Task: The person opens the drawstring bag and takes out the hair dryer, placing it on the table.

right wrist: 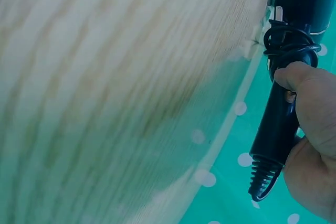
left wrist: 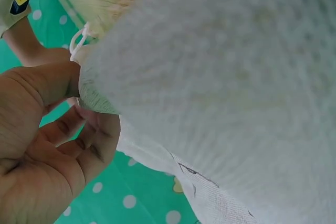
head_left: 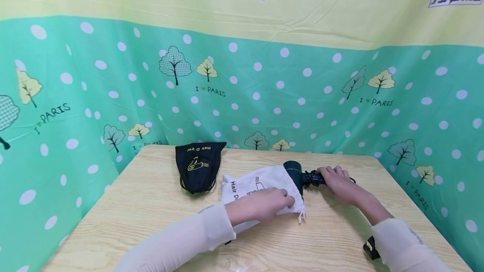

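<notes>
A white drawstring bag [head_left: 234,184] printed with a hair dryer lies across the table's middle. Its mouth faces right, around part of a dark hair dryer's head [head_left: 293,168]. My left hand [head_left: 264,205] is over the bag near that mouth; in the left wrist view, thumb and fingers pinch the edge of the white cloth [left wrist: 220,87]. To the right, my right hand [head_left: 338,184] grips the dryer's handle [right wrist: 275,124], and a black cord [right wrist: 291,43] is wound round the handle's top. The part of the dryer inside the bag is hidden.
A black drawstring bag [head_left: 198,168] with a gold dryer print lies at the back left of the wooden table [head_left: 151,221]. By the right sleeve sits a small black device [head_left: 371,248]. A green dotted curtain [head_left: 257,95] hangs behind the table and along both sides.
</notes>
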A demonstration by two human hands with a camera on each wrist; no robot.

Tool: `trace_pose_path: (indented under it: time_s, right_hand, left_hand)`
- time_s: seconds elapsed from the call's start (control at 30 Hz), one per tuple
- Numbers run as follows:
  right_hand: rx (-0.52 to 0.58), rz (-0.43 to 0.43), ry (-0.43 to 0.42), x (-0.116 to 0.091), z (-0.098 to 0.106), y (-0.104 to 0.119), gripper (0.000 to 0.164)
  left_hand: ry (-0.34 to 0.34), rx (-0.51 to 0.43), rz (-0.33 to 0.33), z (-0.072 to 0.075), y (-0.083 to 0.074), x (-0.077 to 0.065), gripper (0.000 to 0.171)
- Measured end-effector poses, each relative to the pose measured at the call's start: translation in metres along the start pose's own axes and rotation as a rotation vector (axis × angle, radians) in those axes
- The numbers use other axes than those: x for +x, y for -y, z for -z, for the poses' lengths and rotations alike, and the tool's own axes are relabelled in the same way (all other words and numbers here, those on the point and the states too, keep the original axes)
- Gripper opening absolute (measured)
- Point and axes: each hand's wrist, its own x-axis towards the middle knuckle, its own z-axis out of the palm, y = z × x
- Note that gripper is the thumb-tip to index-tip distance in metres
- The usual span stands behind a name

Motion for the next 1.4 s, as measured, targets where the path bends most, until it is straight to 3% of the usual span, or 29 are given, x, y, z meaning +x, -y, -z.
trace_pose_path:
  time_s: [0.57,1.07,1.4]
  right_hand:
    - [0.056,-0.040,0.021,-0.002,0.000,-0.006,0.040]
    - [0.074,-0.024,-0.002,-0.005,0.001,-0.008,0.039]
    - [0.080,-0.087,-0.002,-0.015,0.004,-0.020,0.038]
  left_hand:
    - [-0.016,0.010,0.013,0.000,0.030,-0.023,0.029]
    - [-0.037,0.006,0.002,-0.006,0.018,-0.020,0.013]
    - [-0.037,-0.033,0.000,-0.010,0.021,-0.019,0.014]
